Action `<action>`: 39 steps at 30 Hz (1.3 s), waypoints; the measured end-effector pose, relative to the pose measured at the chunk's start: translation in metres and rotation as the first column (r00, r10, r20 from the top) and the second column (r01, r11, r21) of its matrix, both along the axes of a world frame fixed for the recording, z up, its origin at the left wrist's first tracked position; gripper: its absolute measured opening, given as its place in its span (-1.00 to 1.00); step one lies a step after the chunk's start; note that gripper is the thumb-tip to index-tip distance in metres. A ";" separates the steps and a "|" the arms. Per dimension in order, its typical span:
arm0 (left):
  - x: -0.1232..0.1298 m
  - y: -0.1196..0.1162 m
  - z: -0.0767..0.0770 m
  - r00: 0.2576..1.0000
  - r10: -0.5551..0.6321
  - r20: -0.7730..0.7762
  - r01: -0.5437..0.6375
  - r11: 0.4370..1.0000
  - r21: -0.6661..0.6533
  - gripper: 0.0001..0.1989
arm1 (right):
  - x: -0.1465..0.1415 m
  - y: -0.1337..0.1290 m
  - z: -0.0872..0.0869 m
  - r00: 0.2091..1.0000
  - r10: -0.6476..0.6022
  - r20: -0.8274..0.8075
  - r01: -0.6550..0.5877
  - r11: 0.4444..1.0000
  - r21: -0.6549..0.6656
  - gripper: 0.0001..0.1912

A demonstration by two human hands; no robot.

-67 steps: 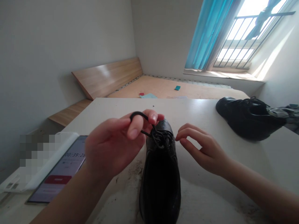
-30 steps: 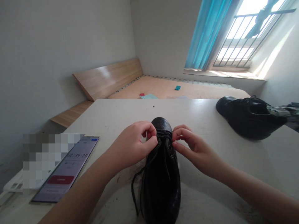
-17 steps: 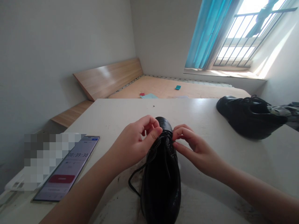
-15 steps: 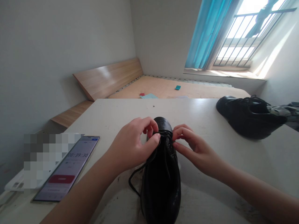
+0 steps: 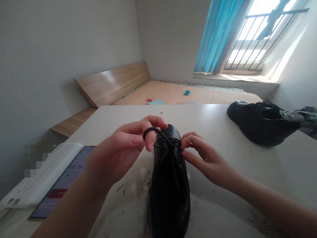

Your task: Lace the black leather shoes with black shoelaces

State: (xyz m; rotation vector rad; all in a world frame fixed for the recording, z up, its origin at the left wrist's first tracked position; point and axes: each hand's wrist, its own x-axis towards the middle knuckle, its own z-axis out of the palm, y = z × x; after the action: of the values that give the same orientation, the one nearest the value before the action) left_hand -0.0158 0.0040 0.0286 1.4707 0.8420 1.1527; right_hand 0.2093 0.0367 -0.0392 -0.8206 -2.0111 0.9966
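One black shoe (image 5: 170, 201) lies between the grips: right of the left grip (image 5: 121, 145), whose curled finger hooks its lace (image 5: 165, 137), and touching the right grip (image 5: 206, 154), pinch unclear.

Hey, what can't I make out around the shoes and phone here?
All in the head view:
- Phone timer: its end is hidden behind the left hand.
- Near shoe: heel cut off by the bottom edge.
- Right hand: too small and dark to tell whether it grips the shoelace.
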 end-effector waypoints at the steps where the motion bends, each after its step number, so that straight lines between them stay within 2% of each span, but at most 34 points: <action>1: -0.003 -0.002 0.002 0.998 0.041 0.049 -0.041 0.999 -0.007 -0.70 | 0.000 0.000 0.000 1.000 -0.004 -0.001 0.004 1.000 0.005 -0.96; 3: -0.011 -0.005 0.003 0.987 0.107 0.120 -0.103 0.994 -0.041 -0.52 | 0.000 -0.001 0.001 1.000 -0.015 -0.005 0.015 1.000 0.008 -0.95; 5: -0.019 -0.006 0.002 0.982 0.059 0.180 -0.051 0.998 -0.047 -0.36 | 0.000 -0.001 0.001 1.000 -0.026 0.005 0.026 1.000 -0.008 -0.93; 7: -0.024 -0.006 0.001 0.956 -0.175 0.234 0.181 0.984 -0.004 -0.26 | 0.000 -0.001 0.003 0.999 -0.040 0.016 0.041 0.999 -0.024 -0.90; 8: -0.024 -0.006 0.001 0.925 -0.308 0.221 0.313 0.950 0.015 -0.23 | 0.000 -0.001 0.003 0.999 -0.049 0.021 0.050 0.998 -0.031 -0.87; 9: -0.023 -0.006 0.002 0.899 -0.390 0.201 0.392 0.919 0.031 -0.22 | 0.000 -0.001 0.004 0.998 -0.061 0.025 0.061 0.997 -0.036 -0.85; 10: -0.019 -0.006 0.003 0.911 -0.388 0.137 0.395 0.918 -0.025 -0.23 | -0.001 0.000 0.004 0.997 -0.073 0.028 0.074 0.996 -0.041 -0.84; 12: -0.009 -0.006 0.005 0.958 -0.283 0.040 0.285 0.950 -0.129 -0.30 | -0.003 0.001 0.005 0.994 -0.097 0.039 0.099 0.994 -0.054 -0.82; 15: 0.006 -0.003 -0.001 0.977 -0.213 0.032 0.215 0.969 -0.124 -0.38 | -0.005 0.004 0.008 0.989 -0.116 0.092 0.120 0.992 -0.031 -0.82; 16: 0.009 -0.001 -0.005 0.990 -0.141 -0.006 0.140 0.986 -0.091 -0.44 | -0.006 0.005 0.010 0.986 -0.115 0.123 0.115 0.993 0.002 -0.83; 17: 0.011 0.002 -0.010 0.995 -0.022 -0.095 0.018 0.999 -0.041 -0.53 | -0.006 0.007 0.012 0.981 -0.111 0.160 0.104 0.993 0.055 -0.85; 19: 0.014 0.007 -0.019 0.919 0.223 -0.325 -0.197 0.974 0.112 -0.75 | -0.004 0.011 0.019 0.965 -0.100 0.243 0.043 0.972 0.229 -0.90; 20: 0.015 0.009 -0.023 0.858 0.298 -0.418 -0.240 0.953 0.186 -0.86 | -0.003 0.014 0.023 0.952 -0.103 0.287 -0.005 0.936 0.352 -0.92; 21: 0.015 0.011 -0.026 0.808 0.333 -0.486 -0.244 0.940 0.238 -0.91 | -0.002 0.017 0.028 0.934 -0.124 0.334 -0.058 0.873 0.485 -0.93; 23: 0.017 0.012 -0.031 0.768 0.322 -0.554 -0.199 0.942 0.271 -0.85 | -0.003 0.024 0.038 0.879 -0.219 0.423 -0.173 0.681 0.712 -0.92; 24: 0.017 0.012 -0.033 0.763 0.307 -0.568 -0.181 0.946 0.268 -0.83 | -0.004 0.026 0.043 0.846 -0.277 0.456 -0.229 0.584 0.779 -0.88; 25: 0.018 0.012 -0.034 0.760 0.296 -0.578 -0.172 0.950 0.259 -0.82 | -0.007 0.029 0.048 0.813 -0.328 0.481 -0.276 0.510 0.815 -0.84; 26: 0.019 0.012 -0.036 0.759 0.287 -0.584 -0.170 0.954 0.248 -0.82 | -0.011 0.031 0.052 0.789 -0.359 0.498 -0.308 0.471 0.827 -0.79; 27: 0.020 0.012 -0.037 0.764 0.282 -0.581 -0.171 0.956 0.238 -0.83 | -0.014 0.032 0.055 0.780 -0.363 0.510 -0.320 0.468 0.823 -0.75; 28: 0.020 0.012 -0.038 0.774 0.276 -0.570 -0.173 0.958 0.228 -0.84 | -0.018 0.034 0.058 0.784 -0.342 0.518 -0.314 0.500 0.807 -0.73; 30: 0.021 0.013 -0.040 0.804 0.264 -0.533 -0.179 0.962 0.207 -0.89 | -0.022 0.036 0.063 0.810 -0.261 0.525 -0.265 0.635 0.725 -0.74; 32: 0.021 0.015 -0.042 0.831 0.252 -0.496 -0.185 0.966 0.181 -0.88 | -0.021 0.038 0.066 0.822 -0.150 0.549 -0.233 0.791 0.565 -0.72; 34: 0.021 0.017 -0.043 0.852 0.238 -0.467 -0.191 0.971 0.146 -0.84 | -0.015 0.041 0.067 0.817 -0.020 0.577 -0.246 0.892 0.380 -0.69; 37: 0.021 0.019 -0.045 0.874 0.187 -0.449 -0.170 0.982 0.078 -0.82 | -0.006 0.042 0.064 0.850 0.211 0.483 -0.291 0.952 0.097 -0.75; 39: 0.021 0.019 -0.045 0.871 0.139 -0.471 -0.120 0.990 0.071 -0.81 | -0.003 0.041 0.062 0.876 0.347 0.335 -0.321 0.938 -0.133 -0.76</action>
State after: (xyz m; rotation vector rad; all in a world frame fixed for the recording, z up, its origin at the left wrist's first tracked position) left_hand 0.0052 0.0228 -0.0159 1.7884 1.2773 0.9128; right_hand 0.2062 0.0780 0.0224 -0.7452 -2.5029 1.1875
